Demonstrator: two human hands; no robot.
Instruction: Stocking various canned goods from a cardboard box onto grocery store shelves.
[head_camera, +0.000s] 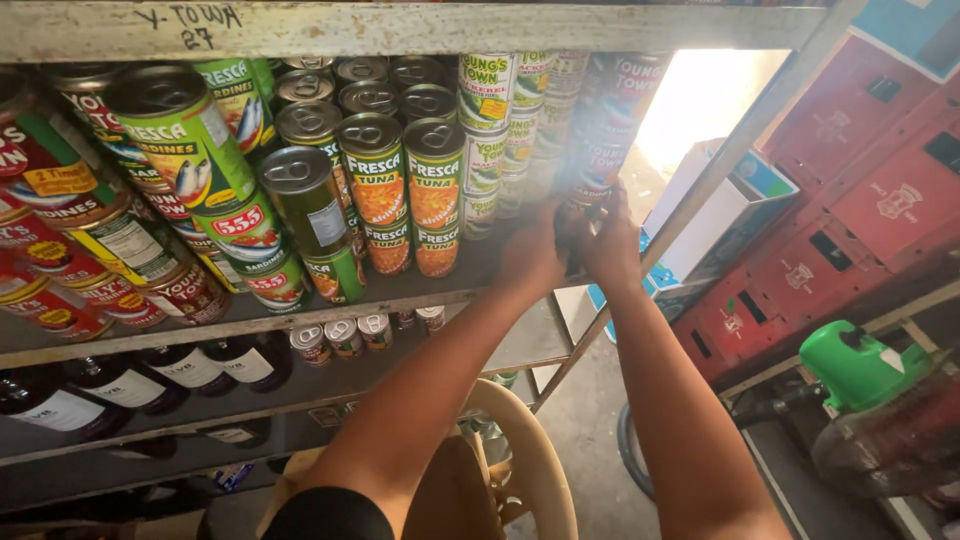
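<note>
Both my hands reach to the right end of a metal shelf (420, 290) packed with stacked tins. My left hand (533, 255) and my right hand (612, 245) close together around a dark tin (578, 235) at the bottom of a tall stack of tins (610, 110) with red and white labels. Left of that stand green-labelled tins (434, 185) with pull-ring lids, stacked two high. The glare from behind washes out the tin between my hands.
Further left lie tilted green and red tins (185, 140). Dark bottles (120, 380) lie on the lower shelf, with small tins (345, 335) behind. Red crates (860, 190) stand stacked at right, a green-capped container (860, 365) below, a beige chair back (530, 460) beneath my arms.
</note>
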